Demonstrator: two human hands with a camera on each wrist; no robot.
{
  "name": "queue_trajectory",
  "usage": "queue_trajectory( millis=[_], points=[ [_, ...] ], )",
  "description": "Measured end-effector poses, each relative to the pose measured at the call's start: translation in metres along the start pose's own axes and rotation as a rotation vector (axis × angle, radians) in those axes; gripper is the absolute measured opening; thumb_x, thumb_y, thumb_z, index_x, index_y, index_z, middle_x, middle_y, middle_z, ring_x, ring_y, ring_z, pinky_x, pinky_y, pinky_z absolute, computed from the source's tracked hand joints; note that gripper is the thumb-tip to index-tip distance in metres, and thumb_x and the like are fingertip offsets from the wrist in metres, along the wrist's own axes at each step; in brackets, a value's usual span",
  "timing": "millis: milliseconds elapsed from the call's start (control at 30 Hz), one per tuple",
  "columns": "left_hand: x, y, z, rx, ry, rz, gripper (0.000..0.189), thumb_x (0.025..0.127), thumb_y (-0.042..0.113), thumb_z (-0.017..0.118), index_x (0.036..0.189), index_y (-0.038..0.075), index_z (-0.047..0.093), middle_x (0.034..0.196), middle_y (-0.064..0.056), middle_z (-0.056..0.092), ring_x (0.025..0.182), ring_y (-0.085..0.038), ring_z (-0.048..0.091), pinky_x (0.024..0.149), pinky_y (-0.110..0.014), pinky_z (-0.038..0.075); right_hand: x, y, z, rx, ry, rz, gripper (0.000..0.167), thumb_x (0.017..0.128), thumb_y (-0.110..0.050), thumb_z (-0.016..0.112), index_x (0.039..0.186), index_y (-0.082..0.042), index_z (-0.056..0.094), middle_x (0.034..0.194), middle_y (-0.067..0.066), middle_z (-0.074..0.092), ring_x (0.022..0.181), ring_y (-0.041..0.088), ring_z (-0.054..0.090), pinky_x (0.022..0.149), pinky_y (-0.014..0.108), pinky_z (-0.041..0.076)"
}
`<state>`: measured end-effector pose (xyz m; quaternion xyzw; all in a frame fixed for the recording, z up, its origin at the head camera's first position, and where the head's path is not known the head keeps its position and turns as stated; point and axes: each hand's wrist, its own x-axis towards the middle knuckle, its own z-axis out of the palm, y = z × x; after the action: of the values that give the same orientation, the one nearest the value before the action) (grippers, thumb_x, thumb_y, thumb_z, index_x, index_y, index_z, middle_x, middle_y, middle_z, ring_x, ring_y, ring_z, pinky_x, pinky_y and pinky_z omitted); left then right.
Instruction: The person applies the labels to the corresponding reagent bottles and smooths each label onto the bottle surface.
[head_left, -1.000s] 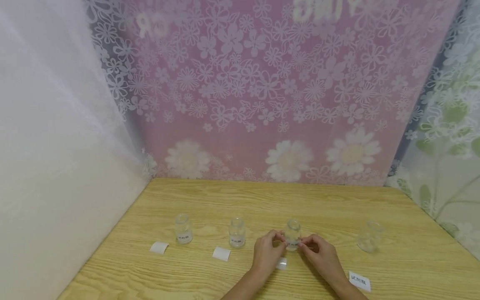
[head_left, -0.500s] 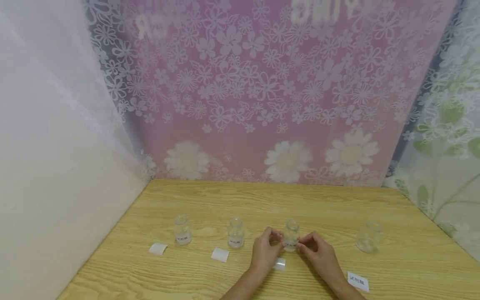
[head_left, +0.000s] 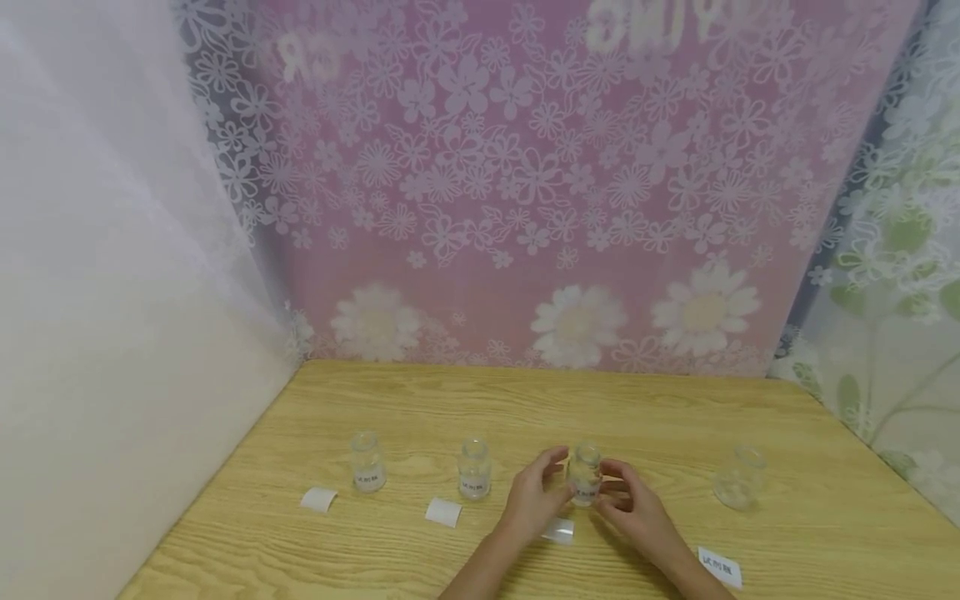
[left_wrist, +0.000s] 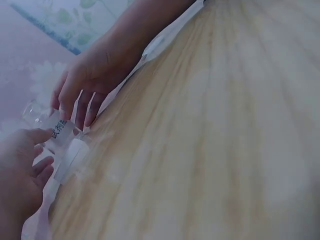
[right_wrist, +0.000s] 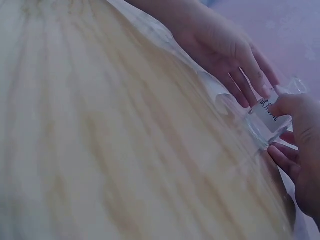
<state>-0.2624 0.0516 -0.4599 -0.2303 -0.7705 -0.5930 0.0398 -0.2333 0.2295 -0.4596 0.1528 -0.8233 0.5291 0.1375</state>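
A small clear glass bottle stands upright on the table between both hands. Low on its front is a white label with black characters. My left hand holds the bottle's left side, its thumb at the label's edge and its fingers reaching round behind. From the other side my right hand holds it too, thumb over the label and fingers curved round the glass. Just in front of the bottle lies a curled strip of backing paper, partly behind the left hand in the head view.
Two more labelled glass bottles, one far left and one nearer, stand in the row. A plain glass bottle is at the right. Curled backing papers lie before the left bottles. A printed label lies front right.
The fingers of both hands have moved from pinching low at the label's ends to spreading higher round the bottle's sides. The bottle stays in nearly the same place.
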Motion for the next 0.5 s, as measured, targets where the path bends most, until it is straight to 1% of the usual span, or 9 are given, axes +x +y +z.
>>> queue_trajectory(
  millis=[100,167,267,333,400,500],
  points=[
    [0.0019,-0.0023,-0.0011,-0.036,-0.057,0.020,0.049,0.085,0.018,0.066,0.131,0.012,0.050,0.126,-0.008,0.054,0.107,-0.021,0.055,0.085,-0.027,0.046,0.0020,-0.0005,0.0018,-0.040,-0.012,0.019,0.049,0.081,-0.009,0.070,0.123,0.000,0.046,0.119,0.018,0.051,0.095,0.027,0.056,0.073,0.025,0.049],
    [0.0032,-0.0043,-0.0012,-0.064,-0.080,0.025,0.049,0.085,0.019,0.065,0.132,0.013,0.050,0.125,-0.010,0.054,0.106,-0.022,0.056,0.082,-0.026,0.047,0.0040,-0.0013,0.0036,-0.069,-0.006,0.037,0.051,0.081,-0.013,0.071,0.124,-0.003,0.046,0.118,0.016,0.053,0.093,0.025,0.056,0.072,0.025,0.049],
    [0.0052,-0.0067,-0.0013,-0.079,-0.082,0.025,0.047,0.084,0.016,0.065,0.130,0.013,0.053,0.126,-0.007,0.053,0.109,-0.021,0.054,0.083,-0.024,0.046,0.0074,-0.0029,0.0065,-0.110,0.013,0.053,0.053,0.080,-0.018,0.073,0.124,-0.004,0.047,0.113,0.012,0.055,0.090,0.021,0.057,0.070,0.025,0.049],
    [0.0062,-0.0078,-0.0022,-0.067,-0.079,0.033,0.047,0.084,0.013,0.065,0.129,0.014,0.054,0.127,-0.005,0.053,0.108,-0.019,0.055,0.083,-0.024,0.046,0.0088,-0.0044,0.0078,-0.135,0.030,0.053,0.053,0.079,-0.020,0.074,0.123,-0.004,0.049,0.109,0.010,0.057,0.088,0.020,0.057,0.069,0.025,0.049],
    [0.0073,-0.0091,-0.0032,-0.066,-0.079,0.035,0.046,0.083,0.012,0.066,0.128,0.015,0.055,0.127,-0.002,0.053,0.108,-0.018,0.055,0.082,-0.023,0.046,0.0095,-0.0054,0.0082,-0.159,0.043,0.036,0.049,0.078,-0.019,0.074,0.118,-0.003,0.051,0.104,0.009,0.058,0.086,0.020,0.057,0.069,0.026,0.050],
    [0.0082,-0.0098,-0.0055,-0.070,-0.097,0.042,0.047,0.082,0.015,0.066,0.128,0.015,0.055,0.125,-0.002,0.054,0.107,-0.018,0.056,0.081,-0.023,0.047,0.0096,-0.0053,0.0070,-0.193,0.055,0.005,0.042,0.078,-0.018,0.073,0.112,-0.004,0.054,0.098,0.006,0.059,0.084,0.019,0.058,0.069,0.027,0.050]
  ],
)
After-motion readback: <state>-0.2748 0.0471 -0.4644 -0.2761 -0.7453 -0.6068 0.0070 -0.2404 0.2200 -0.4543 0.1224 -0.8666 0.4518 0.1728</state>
